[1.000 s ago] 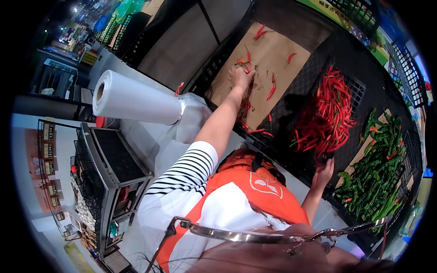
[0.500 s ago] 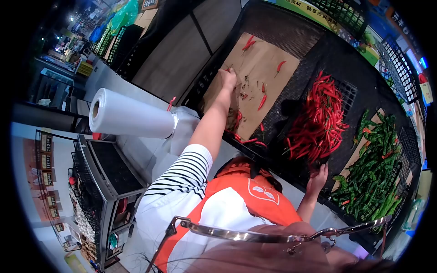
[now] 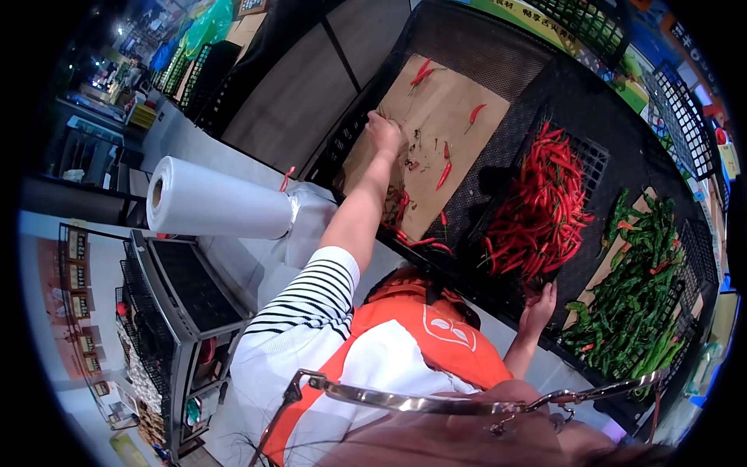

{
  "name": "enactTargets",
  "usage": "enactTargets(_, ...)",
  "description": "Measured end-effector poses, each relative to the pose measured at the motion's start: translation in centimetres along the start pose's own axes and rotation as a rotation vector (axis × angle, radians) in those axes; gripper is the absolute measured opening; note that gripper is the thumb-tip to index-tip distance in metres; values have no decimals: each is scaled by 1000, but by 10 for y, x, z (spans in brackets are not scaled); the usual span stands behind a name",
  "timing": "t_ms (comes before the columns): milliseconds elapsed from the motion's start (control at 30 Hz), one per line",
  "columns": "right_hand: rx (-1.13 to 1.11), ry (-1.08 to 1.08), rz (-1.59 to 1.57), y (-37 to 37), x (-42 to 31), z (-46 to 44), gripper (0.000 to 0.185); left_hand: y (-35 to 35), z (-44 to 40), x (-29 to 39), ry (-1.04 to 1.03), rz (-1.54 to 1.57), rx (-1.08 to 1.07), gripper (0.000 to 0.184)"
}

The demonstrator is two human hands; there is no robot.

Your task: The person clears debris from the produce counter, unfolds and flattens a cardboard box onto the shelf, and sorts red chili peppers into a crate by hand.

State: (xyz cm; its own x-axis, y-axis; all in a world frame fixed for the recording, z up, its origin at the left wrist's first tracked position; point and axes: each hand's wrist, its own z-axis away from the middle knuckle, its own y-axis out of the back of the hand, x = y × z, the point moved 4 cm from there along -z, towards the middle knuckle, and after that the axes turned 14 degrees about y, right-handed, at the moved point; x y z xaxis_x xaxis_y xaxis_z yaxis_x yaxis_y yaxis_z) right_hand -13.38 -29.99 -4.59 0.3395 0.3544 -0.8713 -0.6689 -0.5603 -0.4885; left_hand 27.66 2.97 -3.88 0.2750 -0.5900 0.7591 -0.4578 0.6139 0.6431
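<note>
My left hand (image 3: 385,134) reaches to the left edge of a brown cardboard sheet (image 3: 467,93). Its fingers are curled together, and what they pinch is too small to make out. Several loose red chilies (image 3: 443,174) and dark dry scraps lie on the cardboard. Red chilies (image 3: 545,206) are heaped in a black mesh crate (image 3: 595,159) to the right. At the crate's near edge is my right hand (image 3: 538,309), fingers bent against the rim as if gripping it; shadow hides part of the fingertips.
Green chilies (image 3: 634,288) lie in another section at the right. A roll of clear plastic bags (image 3: 226,201) stands at my left, close to my forearm. A black-topped metal cabinet (image 3: 194,284) is at the lower left. The black display's raised rim (image 3: 334,152) borders the cardboard.
My left hand has moved slightly left and up, toward the cardboard's edge. My right hand stays by the crate, and the loose chilies keep their places. The view has shifted a little.
</note>
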Motion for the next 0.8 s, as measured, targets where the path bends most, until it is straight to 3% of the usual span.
enactTargets(100,-5,3,-5,-1,-1,1,33,11,-18,34,-82,222,11,25)
enactTargets(200,5,6,8,-2,-2,1,35,-4,-47,78,-110,126,-173,24)
enactTargets(267,22,16,30,0,-1,1,38,-13,-56,109,-287,-98,-281,30)
enactTargets(333,94,-15,92,1,-3,3,41,-29,-64,130,-383,-194,-306,47)
enactTargets(433,114,-34,126,-8,-8,7,40,-61,-75,133,-428,-270,-324,44)
enactTargets(600,58,2,83,-18,-14,5,35,-86,-96,111,-317,-322,-383,61)
enactTargets(633,73,-9,87,-15,-12,6,36,-83,-91,112,-344,-293,-327,49)
enactTargets(733,107,-25,73,-11,-9,5,37,-61,-49,136,-363,19,-589,51)
enactTargets(767,111,-26,57,-13,-10,5,37,-102,-52,119,-235,29,-736,47)
enactTargets(800,114,-28,41,-15,-10,5,37,-92,-23,131,-319,-51,-729,45)
